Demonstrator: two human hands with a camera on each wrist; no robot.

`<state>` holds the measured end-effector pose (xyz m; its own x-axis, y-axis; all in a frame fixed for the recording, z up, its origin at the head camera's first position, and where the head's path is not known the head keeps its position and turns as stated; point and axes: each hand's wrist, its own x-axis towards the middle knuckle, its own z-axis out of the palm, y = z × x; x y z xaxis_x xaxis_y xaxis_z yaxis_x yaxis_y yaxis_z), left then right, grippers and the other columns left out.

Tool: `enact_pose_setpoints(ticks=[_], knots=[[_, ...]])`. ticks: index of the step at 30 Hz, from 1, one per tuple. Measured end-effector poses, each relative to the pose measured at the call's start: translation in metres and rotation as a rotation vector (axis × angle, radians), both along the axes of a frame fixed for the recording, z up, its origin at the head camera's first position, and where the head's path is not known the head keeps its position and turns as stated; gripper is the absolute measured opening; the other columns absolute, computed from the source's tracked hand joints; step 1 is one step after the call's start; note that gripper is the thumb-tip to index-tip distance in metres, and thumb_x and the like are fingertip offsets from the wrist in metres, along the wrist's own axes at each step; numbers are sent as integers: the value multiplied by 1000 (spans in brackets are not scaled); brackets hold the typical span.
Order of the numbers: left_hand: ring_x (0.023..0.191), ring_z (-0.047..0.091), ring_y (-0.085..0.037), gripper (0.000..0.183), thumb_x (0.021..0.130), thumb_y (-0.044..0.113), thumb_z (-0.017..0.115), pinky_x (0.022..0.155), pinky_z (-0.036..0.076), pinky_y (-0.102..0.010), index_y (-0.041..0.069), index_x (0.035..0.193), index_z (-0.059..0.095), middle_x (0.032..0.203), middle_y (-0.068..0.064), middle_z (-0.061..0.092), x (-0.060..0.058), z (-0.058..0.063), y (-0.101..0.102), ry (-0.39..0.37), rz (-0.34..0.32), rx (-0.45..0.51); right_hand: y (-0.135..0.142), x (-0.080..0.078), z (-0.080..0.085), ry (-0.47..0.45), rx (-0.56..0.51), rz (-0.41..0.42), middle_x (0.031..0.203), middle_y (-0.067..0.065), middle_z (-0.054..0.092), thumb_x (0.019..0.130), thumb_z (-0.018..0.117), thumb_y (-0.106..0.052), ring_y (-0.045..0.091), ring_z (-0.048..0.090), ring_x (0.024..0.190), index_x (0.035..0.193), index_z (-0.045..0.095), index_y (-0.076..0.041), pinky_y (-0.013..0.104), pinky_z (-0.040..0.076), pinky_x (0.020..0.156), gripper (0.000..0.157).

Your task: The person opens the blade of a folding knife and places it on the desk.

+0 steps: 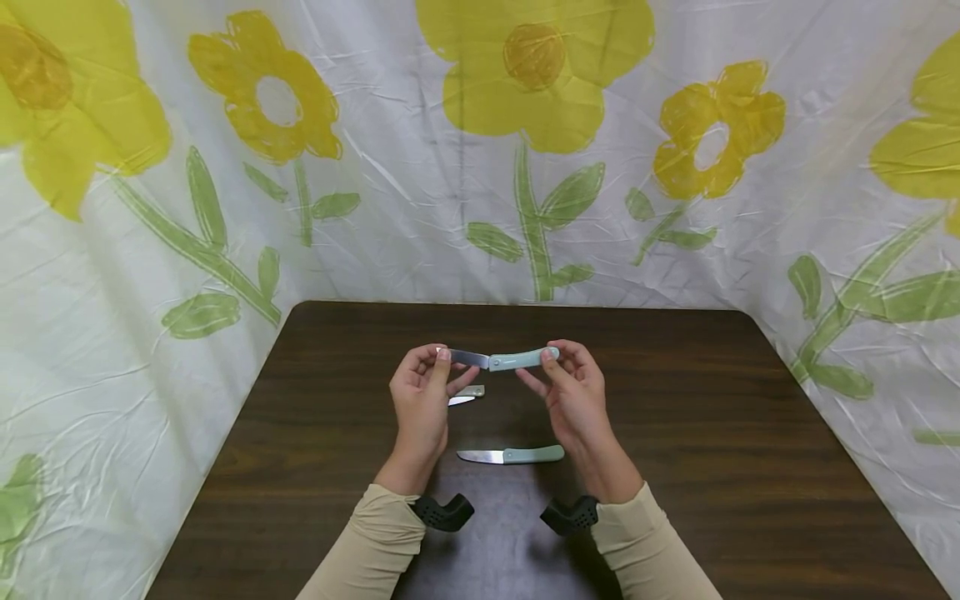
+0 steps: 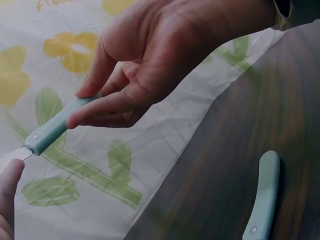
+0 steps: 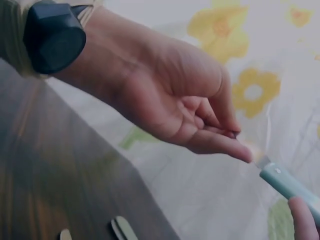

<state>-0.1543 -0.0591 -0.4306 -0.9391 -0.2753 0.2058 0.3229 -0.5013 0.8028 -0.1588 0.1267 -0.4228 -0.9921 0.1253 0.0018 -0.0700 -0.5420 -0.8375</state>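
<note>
A folding knife with a pale green handle [image 1: 517, 361] is held level above the table, its blade [image 1: 470, 358] swung out to the left. My left hand [image 1: 420, 404] pinches the blade near its tip between thumb and fingers. At the other side my right hand [image 1: 583, 408] grips the handle's end between thumb and fingers, as the left wrist view also shows on the handle [image 2: 55, 122]. Below the hands lies a second green-handled knife [image 1: 532, 455], blade out to the left. Another small knife [image 1: 472, 390], partly hidden behind my left hand, lies farther back with its blade partly folded.
The dark wooden table [image 1: 675, 417] spreads around the hands. A white curtain [image 1: 405, 208] with yellow flowers hangs behind it and along both sides. A black wrist camera [image 1: 446, 512] sits on the left wrist, and another camera [image 1: 570, 515] on the right.
</note>
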Motion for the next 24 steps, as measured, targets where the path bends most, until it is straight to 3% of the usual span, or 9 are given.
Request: enact_pose_setpoints(ticks=[7,16,24], knots=[[85,67,-18,19,105,-4,59,79,67,-41,-19,114,53,100,-15,57,0,1,8,-5,48,56,-5,1,2,-10,-81,-38,98,-1,60,104,57,8,10,60,88,107,61,-10,46,66,85,19],[87,66,-22,20,105,-3,60,80,67,-43,-19,115,52,102,-17,57,1,0,14,5,70,71,-5,2,-1,-21,-105,-70,98,1,59,105,61,1,12,59,90,112,59,-5,44,66,85,9],[85,68,-20,18,105,-4,59,80,67,-42,-18,115,54,98,-12,60,0,-2,11,-35,48,50,2,1,-3,0,-37,-29,99,-1,61,105,61,1,13,66,90,109,61,-11,44,66,85,13]])
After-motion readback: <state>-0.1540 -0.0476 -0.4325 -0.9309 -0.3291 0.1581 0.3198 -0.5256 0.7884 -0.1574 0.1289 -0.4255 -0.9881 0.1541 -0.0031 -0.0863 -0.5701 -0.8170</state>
